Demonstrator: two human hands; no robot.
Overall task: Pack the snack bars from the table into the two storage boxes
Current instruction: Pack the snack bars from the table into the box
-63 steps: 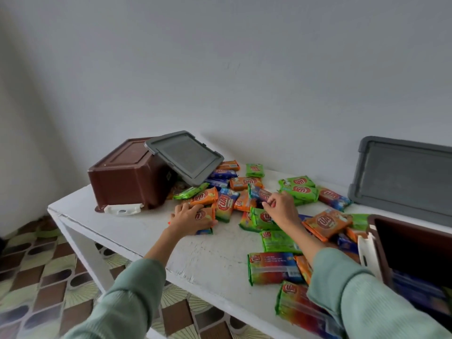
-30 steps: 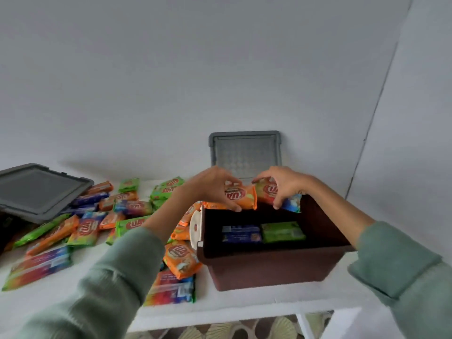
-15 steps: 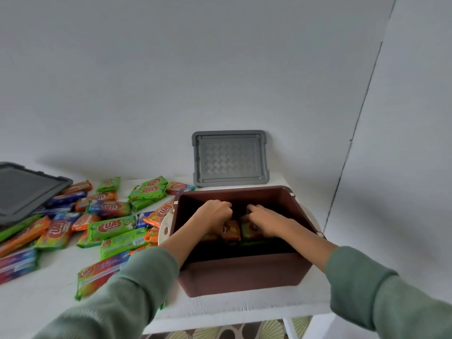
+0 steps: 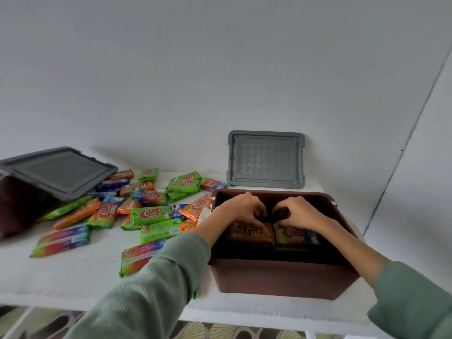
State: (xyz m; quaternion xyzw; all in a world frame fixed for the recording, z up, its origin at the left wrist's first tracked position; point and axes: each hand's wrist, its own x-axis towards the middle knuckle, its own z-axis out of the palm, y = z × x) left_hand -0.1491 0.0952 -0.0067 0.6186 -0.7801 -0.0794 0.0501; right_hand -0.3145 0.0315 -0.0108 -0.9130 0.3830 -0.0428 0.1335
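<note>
Reaching from the head camera's view, both bare hands are down inside the brown storage box (image 4: 281, 280), which stands open at the right end of the white bench (image 4: 73, 272). The left grip (image 4: 241, 211) and the right grip (image 4: 299, 212) sit knuckle to knuckle with fingers curled inward. Whether they pinch anything or are merely balled up, I cannot tell, since the fingertips are hidden in shadow. Beneath the wrists two snack bars lie flat side by side in the box: an orange bar (image 4: 249, 233) under the left and a green-and-orange bar (image 4: 294, 234) under the right. Many loose snack bars (image 4: 149, 215) are scattered on the bench to the left of the box. A grey lid (image 4: 266, 159) leans upright against the wall behind the box. At the far left a second brown box (image 4: 22, 204) is cut off by the frame edge, with a dark grey lid (image 4: 58, 171) tilted against it.
</note>
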